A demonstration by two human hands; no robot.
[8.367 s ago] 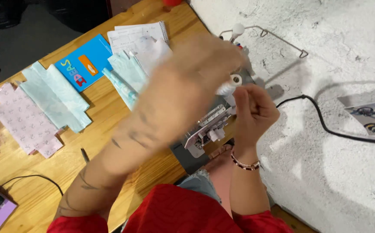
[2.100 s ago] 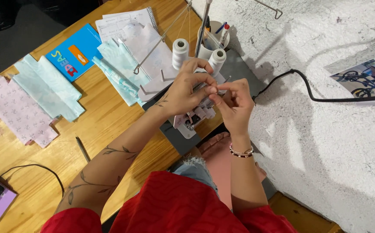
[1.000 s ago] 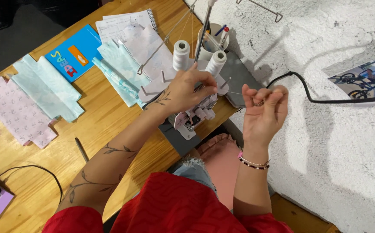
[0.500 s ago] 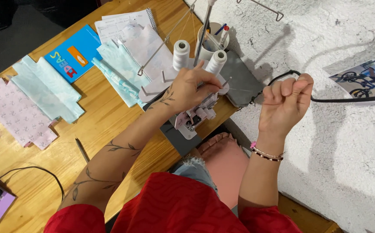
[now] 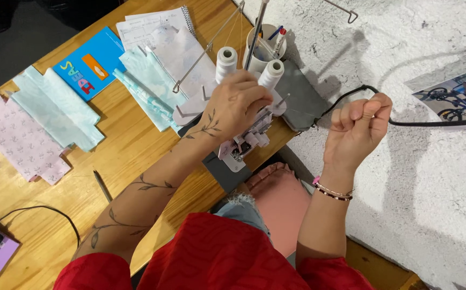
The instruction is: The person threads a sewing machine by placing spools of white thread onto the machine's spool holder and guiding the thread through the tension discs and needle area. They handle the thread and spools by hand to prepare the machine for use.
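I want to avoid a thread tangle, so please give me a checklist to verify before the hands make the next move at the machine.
1. Left hand steady on the machine: ok, it rests on top of it.
2. Right hand pinched shut, raised away from the machine: ok; whether it holds a thread, cannot tell, too fine to see.
3. Spools upright on their pins: ok, two white cones stand.
4. Threads run up to the guide rod: ok for those visible; path below, cannot tell.
5. Black cable clear of right hand: not ok, it passes right beside the fingers.
6. Fabric pieces away from the machine: ok.
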